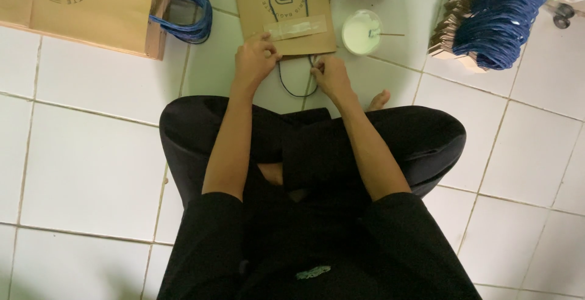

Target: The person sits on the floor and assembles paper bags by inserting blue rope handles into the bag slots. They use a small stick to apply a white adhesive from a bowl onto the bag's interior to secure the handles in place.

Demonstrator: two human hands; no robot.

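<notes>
Fingertips of my left hand (255, 59) press the near edge of the flat brown paper bag (284, 13), while my right hand (329, 75) pinches the dark blue cord handle (297, 89) looping toward six o'clock. I judge the handle is being fixed; next needs glue from the white cup (361, 32) at two o'clock. Bare tile (103, 80) lies open at nine.

Glue bowl (361, 32), stacked bags (91, 7), white floor tiles (91, 166)
</notes>
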